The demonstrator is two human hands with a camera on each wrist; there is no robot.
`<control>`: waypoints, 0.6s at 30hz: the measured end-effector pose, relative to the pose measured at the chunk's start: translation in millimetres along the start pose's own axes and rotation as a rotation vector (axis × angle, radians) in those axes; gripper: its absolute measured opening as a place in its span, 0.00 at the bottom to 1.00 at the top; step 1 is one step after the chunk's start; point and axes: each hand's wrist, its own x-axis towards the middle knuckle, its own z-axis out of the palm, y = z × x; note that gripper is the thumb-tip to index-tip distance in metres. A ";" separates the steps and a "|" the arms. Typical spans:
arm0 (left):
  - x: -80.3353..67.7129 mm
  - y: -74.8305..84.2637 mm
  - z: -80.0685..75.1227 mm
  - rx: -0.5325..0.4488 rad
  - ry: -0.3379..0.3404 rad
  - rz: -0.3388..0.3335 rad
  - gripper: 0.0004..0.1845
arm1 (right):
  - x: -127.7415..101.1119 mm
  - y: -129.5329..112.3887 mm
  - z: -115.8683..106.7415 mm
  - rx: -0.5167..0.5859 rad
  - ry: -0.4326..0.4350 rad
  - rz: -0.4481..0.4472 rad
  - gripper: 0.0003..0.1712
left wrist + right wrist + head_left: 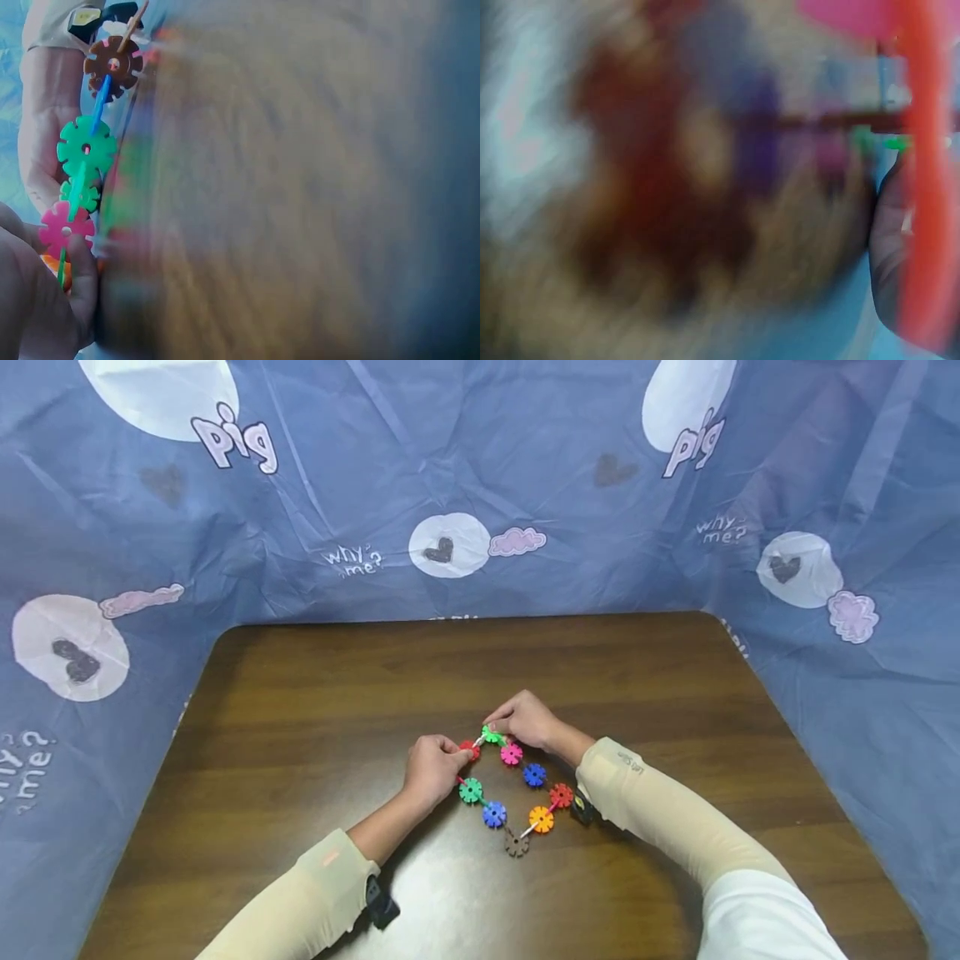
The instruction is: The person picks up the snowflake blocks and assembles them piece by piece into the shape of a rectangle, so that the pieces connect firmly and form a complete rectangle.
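Observation:
Several notched plastic discs are joined edge to edge by short links into a loop above the middle of the table. My left hand (435,770) pinches the red disc (470,750) at the loop's upper left. My right hand (529,720) pinches the bright green disc (492,735) at the top, right beside it. Down the right side run a pink disc (512,754), a blue disc (535,775), a red-orange disc (561,795) and an orange disc (541,819). A brown disc (517,845) forms the near corner. In the left wrist view, my thumb presses a pinkish disc (64,229).
The brown wooden table (315,693) has rounded far corners. A blue printed cloth (300,527) hangs behind it and along both sides. Black wrist cameras sit on both sleeves; the left one (381,903) is close over the tabletop.

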 end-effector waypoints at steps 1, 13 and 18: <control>-0.8 -0.8 -0.3 0.005 0.006 -0.004 0.13 | 0.4 0.4 1.6 0.001 -0.003 0.001 0.06; -3.0 -5.0 -2.3 -0.009 0.039 0.003 0.13 | 3.8 -2.0 8.4 -0.105 0.005 -0.065 0.05; -0.7 -3.5 2.4 -0.141 -0.030 0.009 0.11 | 2.7 1.7 -1.3 -0.181 0.018 -0.105 0.06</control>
